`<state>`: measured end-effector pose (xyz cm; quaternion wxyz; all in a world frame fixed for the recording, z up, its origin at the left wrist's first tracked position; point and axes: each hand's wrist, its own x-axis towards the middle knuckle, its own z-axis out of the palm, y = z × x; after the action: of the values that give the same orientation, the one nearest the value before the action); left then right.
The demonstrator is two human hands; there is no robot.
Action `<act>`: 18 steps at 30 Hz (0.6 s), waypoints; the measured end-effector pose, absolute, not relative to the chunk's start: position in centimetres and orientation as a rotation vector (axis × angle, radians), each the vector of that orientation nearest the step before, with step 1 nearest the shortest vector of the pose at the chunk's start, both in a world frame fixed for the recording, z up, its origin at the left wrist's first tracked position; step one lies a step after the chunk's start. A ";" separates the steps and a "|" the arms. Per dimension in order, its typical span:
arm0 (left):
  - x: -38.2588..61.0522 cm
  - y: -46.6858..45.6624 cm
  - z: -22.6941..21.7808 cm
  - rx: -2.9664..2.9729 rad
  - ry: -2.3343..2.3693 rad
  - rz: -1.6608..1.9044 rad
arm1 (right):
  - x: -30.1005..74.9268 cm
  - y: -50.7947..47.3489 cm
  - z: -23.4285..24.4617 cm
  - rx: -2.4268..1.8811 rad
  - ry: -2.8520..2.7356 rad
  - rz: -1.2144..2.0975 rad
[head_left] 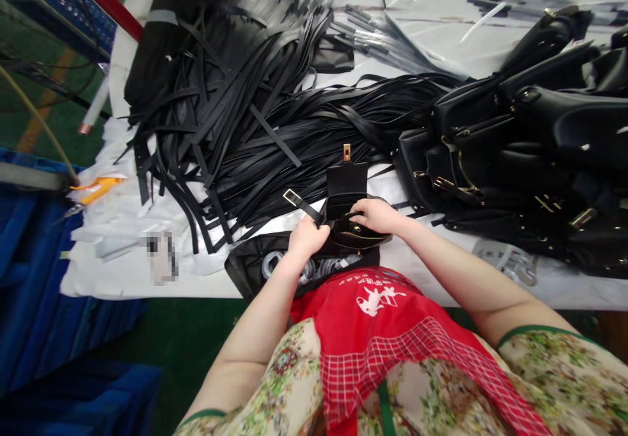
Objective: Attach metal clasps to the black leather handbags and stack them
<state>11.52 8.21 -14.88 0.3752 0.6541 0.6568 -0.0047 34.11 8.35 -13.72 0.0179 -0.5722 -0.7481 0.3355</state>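
The left hand (307, 238) grasps the bag (360, 239) at its left end, thumb on the near side, by a short strap (309, 210) whose buckle (292, 197) points far and left. The right hand (377, 216) has its bent fingers in the bag's open mouth, near the right end; whether they pinch anything I cannot tell. So the bag lies between both hands. Its flap (347, 181) is folded back on the far side, clasp (347, 152) outermost. Black strips (314, 128) heap beyond; more bags (495, 141) pile right.
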 end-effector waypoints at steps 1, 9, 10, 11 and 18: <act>11.4 8.2 -15.1 1.681 1.663 -0.010 | 34.4 8.9 -13.9 -1.777 -2.264 1.108; 11.3 6.5 -17.0 1.642 1.604 -0.121 | 35.9 10.7 -15.3 -1.775 -2.163 1.384; 11.3 6.0 -17.2 1.639 1.595 -0.126 | 36.3 10.7 -15.3 -1.776 -2.216 1.319; 11.2 5.6 -17.4 1.637 1.583 -0.128 | 36.8 10.7 -15.1 -1.779 -2.277 1.232; 10.6 3.9 -18.2 1.615 1.570 -0.124 | 40.9 8.9 -12.2 -1.703 -2.711 0.787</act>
<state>10.63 3.92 -18.23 0.4287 0.6467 0.6289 -0.0496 40.92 8.93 -12.24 -0.0774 -0.5150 -0.8198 0.2381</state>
